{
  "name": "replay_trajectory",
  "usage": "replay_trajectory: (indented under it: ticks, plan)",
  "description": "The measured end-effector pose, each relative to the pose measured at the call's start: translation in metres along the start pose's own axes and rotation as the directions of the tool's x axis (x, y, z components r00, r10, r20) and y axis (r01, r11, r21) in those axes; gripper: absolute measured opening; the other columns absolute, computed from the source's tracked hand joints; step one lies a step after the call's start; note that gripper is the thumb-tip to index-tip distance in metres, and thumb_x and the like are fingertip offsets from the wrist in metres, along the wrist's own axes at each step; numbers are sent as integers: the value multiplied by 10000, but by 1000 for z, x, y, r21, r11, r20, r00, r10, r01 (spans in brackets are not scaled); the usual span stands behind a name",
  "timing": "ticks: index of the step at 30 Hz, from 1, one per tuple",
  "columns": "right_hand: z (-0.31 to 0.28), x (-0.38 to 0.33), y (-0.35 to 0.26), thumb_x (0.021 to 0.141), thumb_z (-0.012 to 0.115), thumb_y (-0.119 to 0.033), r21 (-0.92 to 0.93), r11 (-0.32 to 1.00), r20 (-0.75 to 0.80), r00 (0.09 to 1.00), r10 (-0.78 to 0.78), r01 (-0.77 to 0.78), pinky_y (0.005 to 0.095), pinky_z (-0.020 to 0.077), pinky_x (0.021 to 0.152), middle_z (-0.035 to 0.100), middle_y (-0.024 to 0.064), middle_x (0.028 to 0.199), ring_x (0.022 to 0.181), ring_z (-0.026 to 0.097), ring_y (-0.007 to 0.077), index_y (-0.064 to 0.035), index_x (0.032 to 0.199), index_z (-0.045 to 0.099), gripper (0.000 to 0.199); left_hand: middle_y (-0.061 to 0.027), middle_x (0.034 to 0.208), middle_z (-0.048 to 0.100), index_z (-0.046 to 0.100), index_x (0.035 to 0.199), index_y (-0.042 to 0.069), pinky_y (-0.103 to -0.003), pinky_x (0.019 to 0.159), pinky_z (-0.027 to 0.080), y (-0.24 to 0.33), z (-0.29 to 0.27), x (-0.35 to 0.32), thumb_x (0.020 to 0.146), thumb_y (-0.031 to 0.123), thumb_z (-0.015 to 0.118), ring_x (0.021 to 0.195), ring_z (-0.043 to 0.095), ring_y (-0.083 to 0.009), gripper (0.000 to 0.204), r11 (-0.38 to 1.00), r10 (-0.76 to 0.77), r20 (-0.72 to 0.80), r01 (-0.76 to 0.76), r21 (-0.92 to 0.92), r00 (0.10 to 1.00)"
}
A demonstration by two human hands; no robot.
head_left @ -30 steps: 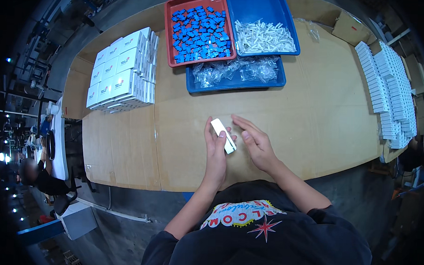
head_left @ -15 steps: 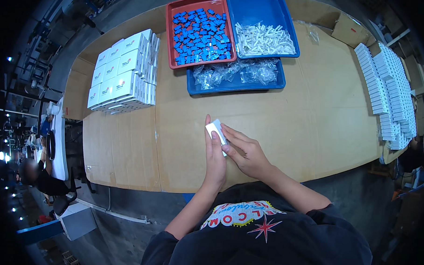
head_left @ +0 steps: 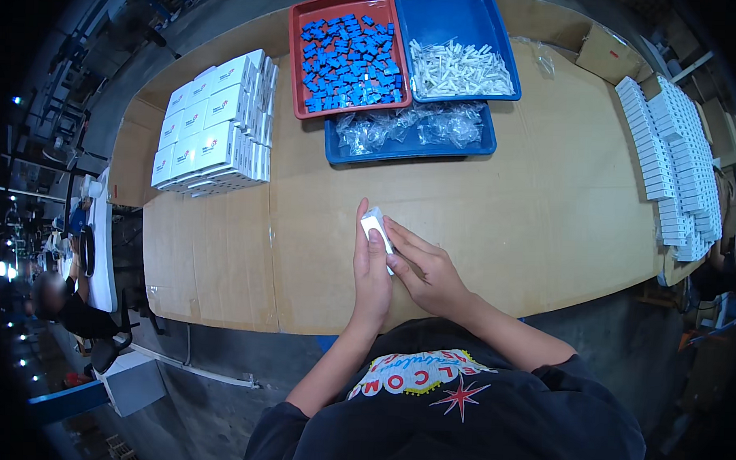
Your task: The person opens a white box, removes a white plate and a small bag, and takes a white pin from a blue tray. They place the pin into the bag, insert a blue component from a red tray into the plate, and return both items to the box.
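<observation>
Facing hands (head_left: 374, 277) (head_left: 436, 279) around white box (head_left: 371, 223)

Large lettering in red on white discs, with blue script and a red star (head_left: 460, 398), stands on the black short-sleeved cloth T-shirt (head_left: 426, 435), small dark print with a red emblem marks the stacked flat white square boxes (head_left: 205, 127), and the stacked small white boxes (head_left: 670, 163) at right bear dark marks too small to read.

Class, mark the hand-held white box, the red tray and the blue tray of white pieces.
White box (head_left: 371, 223), head view: exposed upper end.
Red tray (head_left: 296, 57), head view: left wall.
Blue tray of white pieces (head_left: 450, 20), head view: inner bottom.
</observation>
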State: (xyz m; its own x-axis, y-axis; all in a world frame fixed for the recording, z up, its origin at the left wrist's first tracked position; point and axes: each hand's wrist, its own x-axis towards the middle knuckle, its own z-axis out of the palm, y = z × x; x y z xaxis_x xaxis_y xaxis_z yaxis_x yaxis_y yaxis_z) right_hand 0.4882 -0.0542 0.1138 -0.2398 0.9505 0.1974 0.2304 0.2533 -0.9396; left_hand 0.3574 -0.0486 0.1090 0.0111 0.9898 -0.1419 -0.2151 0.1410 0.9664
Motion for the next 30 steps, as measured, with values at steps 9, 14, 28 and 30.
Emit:
replay_trajectory:
  ticks: [9,14,28,30]
  plan:
    - [7,-4,5,1022,604,-113,-256,948,-53,977,-208,188,422,604,915,580,368,1384,1183,671,453,154,1391,530,461,-95,1280,526,250,1637,31,-283,1032,401,4,1,-3,1161,370,286,1154,505,-147,585,999,41,58,-40,-7,997]
    - [6,-5,4,1019,584,-99,-300,929,-25,972,-234,216,427,621,869,588,379,1362,1146,686,463,160,1399,508,467,-79,1213,531,280,1614,28,-270,974,417,3,1,-5,1156,371,287,1080,509,-133,572,997,77,54,-78,10,996]
    - [3,-8,6,999,583,-81,-324,908,-6,959,-283,266,423,626,861,586,376,1369,1129,698,454,170,1418,480,499,-62,1186,544,334,1568,22,-275,950,427,-3,1,-7,1140,441,290,1074,517,-127,600,987,135,42,-138,82,990]
    - [4,-8,6,997,584,-79,-327,904,-9,956,-293,274,420,626,864,586,373,1371,1134,697,451,170,1419,480,501,-74,1203,535,324,1576,15,-273,964,419,4,1,-10,1144,402,302,1084,511,-131,580,992,112,52,-115,44,992]
